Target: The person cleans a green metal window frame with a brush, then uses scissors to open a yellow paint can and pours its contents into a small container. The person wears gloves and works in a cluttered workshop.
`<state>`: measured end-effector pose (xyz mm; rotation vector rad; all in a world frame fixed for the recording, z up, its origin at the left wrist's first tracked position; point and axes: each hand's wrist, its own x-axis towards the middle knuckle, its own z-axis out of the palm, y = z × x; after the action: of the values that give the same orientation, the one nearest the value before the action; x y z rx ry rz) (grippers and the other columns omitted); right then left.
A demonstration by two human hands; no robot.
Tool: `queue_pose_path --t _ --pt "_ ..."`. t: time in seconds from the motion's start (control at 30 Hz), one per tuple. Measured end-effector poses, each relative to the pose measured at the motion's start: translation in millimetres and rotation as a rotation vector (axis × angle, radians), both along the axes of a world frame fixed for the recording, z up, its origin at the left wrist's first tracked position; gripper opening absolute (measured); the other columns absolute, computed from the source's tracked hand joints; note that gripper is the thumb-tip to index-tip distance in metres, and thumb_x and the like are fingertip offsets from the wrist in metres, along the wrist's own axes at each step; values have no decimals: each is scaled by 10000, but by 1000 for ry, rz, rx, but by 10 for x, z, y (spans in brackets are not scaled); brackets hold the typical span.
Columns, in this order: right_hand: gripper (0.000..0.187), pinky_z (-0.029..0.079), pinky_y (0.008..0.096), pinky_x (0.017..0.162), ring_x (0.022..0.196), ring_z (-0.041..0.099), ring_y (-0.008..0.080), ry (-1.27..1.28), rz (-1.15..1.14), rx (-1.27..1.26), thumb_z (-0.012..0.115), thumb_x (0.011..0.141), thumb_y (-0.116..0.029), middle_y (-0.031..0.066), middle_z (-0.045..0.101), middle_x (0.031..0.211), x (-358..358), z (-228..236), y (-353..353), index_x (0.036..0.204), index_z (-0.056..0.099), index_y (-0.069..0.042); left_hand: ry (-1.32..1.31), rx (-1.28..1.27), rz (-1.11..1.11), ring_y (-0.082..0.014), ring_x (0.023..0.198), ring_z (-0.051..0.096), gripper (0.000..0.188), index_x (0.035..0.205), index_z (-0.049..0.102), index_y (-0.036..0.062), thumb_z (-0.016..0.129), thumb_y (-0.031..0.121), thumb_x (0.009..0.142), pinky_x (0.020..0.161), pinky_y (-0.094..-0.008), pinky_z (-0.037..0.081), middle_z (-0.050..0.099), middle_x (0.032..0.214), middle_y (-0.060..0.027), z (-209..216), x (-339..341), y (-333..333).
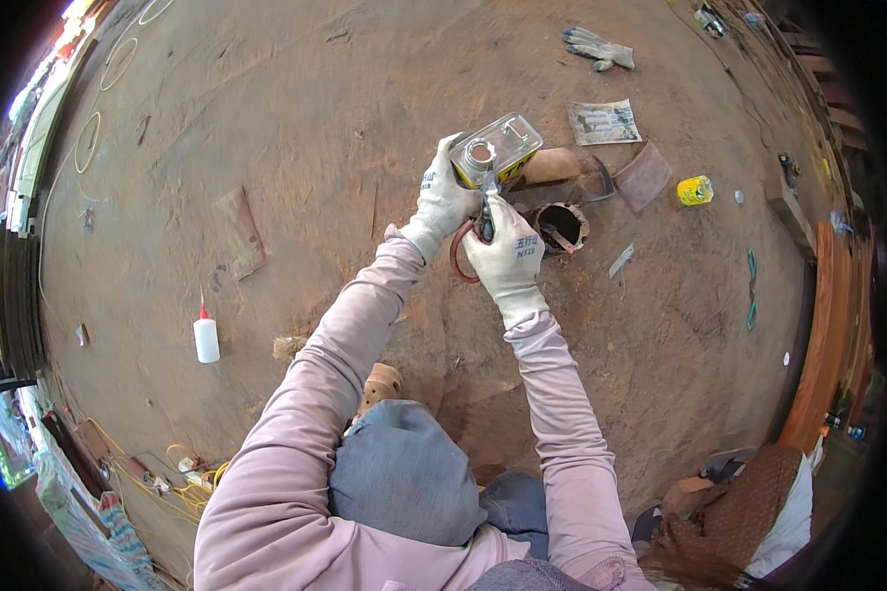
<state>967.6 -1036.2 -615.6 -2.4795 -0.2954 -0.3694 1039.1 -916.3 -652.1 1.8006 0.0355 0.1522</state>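
My left hand (443, 202), in a white knit glove, grips a rectangular metal tin (511, 144) by its side. The tin has a silvery top with a round opening and yellow and black sides. My right hand (508, 246), gloved too, is closed around a hand tool with a dark metal head and a curved red handle (460, 258). The tool's tip meets the tin near the round opening; whether it is snips or pliers I cannot tell. Just beyond my right hand lie a hollow rusty cylinder (574, 219) and a brownish rounded piece (552, 165).
On the dirt floor lie a glove (599, 48), a printed sheet (604, 122), a reddish flat piece (644, 177) and a yellow can (695, 191). Left stand a white squeeze bottle (206, 340) and a thin brown sheet (238, 233). Wooden boards (820, 340) line the right edge.
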Motion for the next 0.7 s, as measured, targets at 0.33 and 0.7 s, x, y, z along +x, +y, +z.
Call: queue_pose_path --t 0.33,0.7 --pt "352 567 410 724 854 730 296 222 399 -670 620 852 -109 140 738 911 333 1085 -487 1203 640 -101 45 12 -75 -228 1164 623 869 1374 398 95 923 186 687 963 -363 536 639 1238 -126 72 -72 -50" --pt "470 555 413 725 856 681 302 -68 -10 -6 729 751 -218 106 681 936 -34 -149 -102 1190 645 -75 10 -4 -19 -252 1092 658 798 1340 436 105 896 193 694 925 -365 527 661 1192 -138 -15 -74 -64"
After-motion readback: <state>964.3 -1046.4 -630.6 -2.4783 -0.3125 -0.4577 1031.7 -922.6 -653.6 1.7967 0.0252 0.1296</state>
